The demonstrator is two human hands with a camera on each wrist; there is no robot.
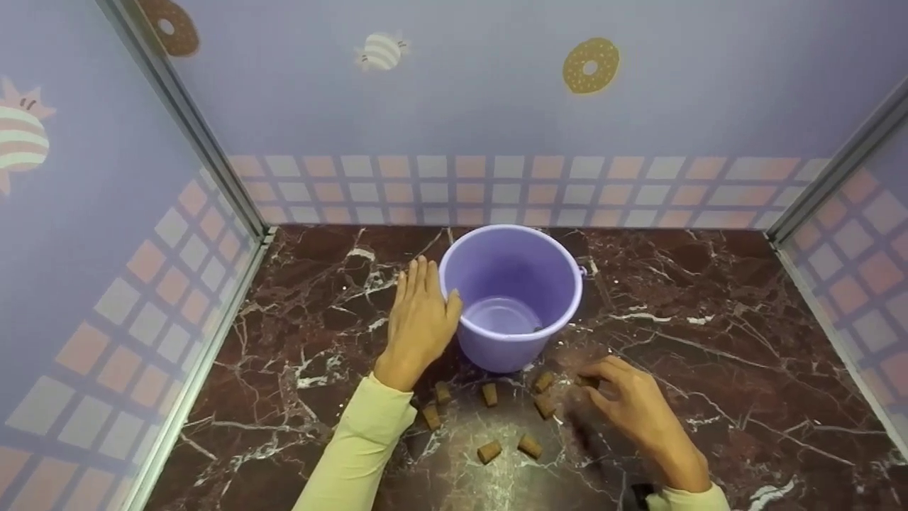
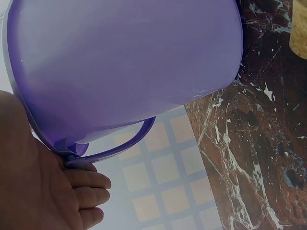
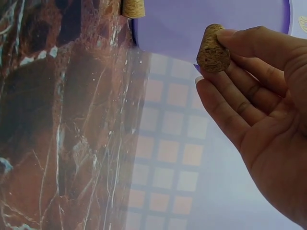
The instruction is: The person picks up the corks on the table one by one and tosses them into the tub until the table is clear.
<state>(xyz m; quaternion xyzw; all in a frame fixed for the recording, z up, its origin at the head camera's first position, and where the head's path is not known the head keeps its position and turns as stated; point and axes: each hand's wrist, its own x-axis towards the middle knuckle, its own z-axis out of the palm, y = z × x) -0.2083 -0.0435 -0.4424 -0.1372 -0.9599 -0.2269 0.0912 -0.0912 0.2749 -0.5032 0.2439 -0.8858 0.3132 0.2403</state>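
Observation:
A purple bucket [image 1: 505,351] stands upright on the dark marbled surface. Against the left side of its rim rests my left hand [image 1: 420,319], fingers extended; in the left wrist view that hand [image 2: 62,187] lies beside the handle joint of the bucket [image 2: 129,62]. To the right of the bucket, low over the surface, my right hand [image 1: 635,404] pinches a cork. The right wrist view shows this tapered cork [image 3: 213,50] between thumb and fingers of the hand [image 3: 268,91]. A small dark object [image 1: 538,329] is partly visible inside the bucket.
Several corks lie in front of the bucket, among them one [image 1: 489,394] near its base and another [image 1: 489,451] nearer me. Patterned walls stand at the back [image 1: 468,106], left [image 1: 85,248] and right [image 1: 872,248] of the marbled surface [image 1: 681,298].

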